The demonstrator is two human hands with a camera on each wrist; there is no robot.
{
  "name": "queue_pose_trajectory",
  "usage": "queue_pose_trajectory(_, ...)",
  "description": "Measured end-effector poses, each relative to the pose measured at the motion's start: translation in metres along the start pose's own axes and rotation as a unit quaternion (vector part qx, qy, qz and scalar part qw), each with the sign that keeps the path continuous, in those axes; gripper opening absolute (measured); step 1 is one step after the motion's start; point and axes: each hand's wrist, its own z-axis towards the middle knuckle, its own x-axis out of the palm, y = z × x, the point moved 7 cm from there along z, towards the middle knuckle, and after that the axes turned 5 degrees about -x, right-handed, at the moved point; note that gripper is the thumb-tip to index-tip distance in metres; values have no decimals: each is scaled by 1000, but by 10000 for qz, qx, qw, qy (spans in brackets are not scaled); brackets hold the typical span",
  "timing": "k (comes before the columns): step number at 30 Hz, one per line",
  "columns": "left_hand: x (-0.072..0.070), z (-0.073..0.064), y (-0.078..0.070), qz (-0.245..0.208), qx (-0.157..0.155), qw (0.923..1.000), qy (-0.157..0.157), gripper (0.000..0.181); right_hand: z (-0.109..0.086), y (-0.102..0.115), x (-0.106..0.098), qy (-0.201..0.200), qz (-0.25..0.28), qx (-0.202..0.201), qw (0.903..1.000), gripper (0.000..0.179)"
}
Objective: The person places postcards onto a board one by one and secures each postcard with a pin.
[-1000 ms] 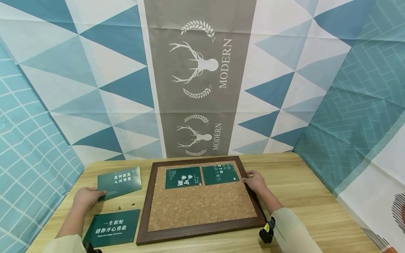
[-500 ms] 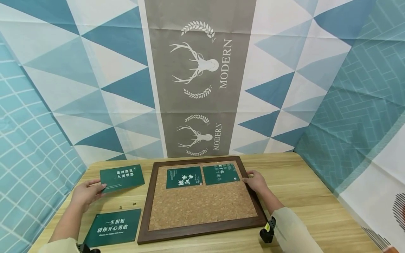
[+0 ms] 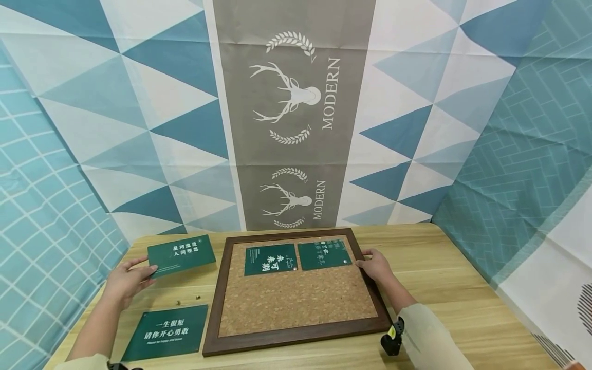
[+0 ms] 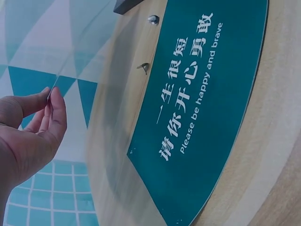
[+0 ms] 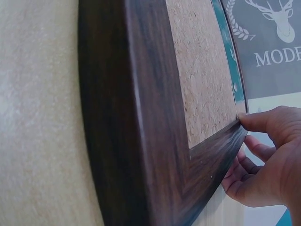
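My left hand (image 3: 127, 281) pinches a green card (image 3: 182, 255) with white lettering by its lower left corner, raised and tilted over the table. In the left wrist view, thumb and fingertips meet on its thin edge. My right hand (image 3: 375, 264) holds the right side of a brown-framed cork board (image 3: 300, 298), thumb on top of the frame (image 5: 160, 117) and fingers at its outer side. Two green cards, one at the middle (image 3: 270, 258) and one at the right (image 3: 324, 254), lie side by side on the cork's upper part, each with a shiny pin at a lower corner.
Another green card (image 3: 168, 333) lies on the wooden table (image 3: 416, 246), left of the board. Two small metal thumbtacks (image 4: 153, 20) sit between it and the raised card. A patterned cloth wall (image 3: 296, 128) stands behind the table.
My left hand has lifted the green card off the table, moving it slightly up and right and tilting it. My right hand has stayed at the frame.
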Motion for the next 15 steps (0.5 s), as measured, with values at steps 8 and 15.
queue_pose_trajectory(8, 12, -10, -7, -159, 132, 9994, 294, 74, 1, -1, 1, 52, 57, -61, 10000, 43)
queue_pose_trajectory(15, 20, -12, -8, -145, 124, 9986, 486, 78, -1, 1, 0, 115, 68, -110, 9999, 43)
